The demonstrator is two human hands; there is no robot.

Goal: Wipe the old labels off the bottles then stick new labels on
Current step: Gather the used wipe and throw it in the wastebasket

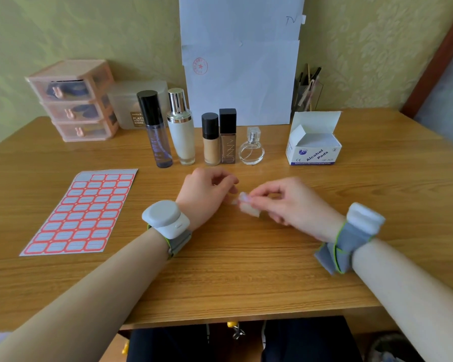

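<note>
**Opening a Wipe Sachet**

Head view: left hand (207, 189) and right hand (290, 202) both pinch a small sachet (247, 207) over the desk (246, 270). The bottles (209, 139) stand untouched behind, and the label sheet (81, 212) lies at left. An uneven tear could rip or drop the pad.

Pink drawer unit (73, 100) beside a frosted container (126, 103); paper sheets (241, 61) upright behind; pen holder (307, 92) further right.

Smooth wood-grain table (246, 270), low sheen. At 9 o'clock, glossy paper label sheet (81, 212). At 12, mirror-bright metallic cap (177, 100) on glossy white bottle (183, 139); clear glass perfume bottle (251, 150). At 1, matt cardboard alcohol pad box (314, 150). At 11, translucent plastic drawers (76, 100).
</note>
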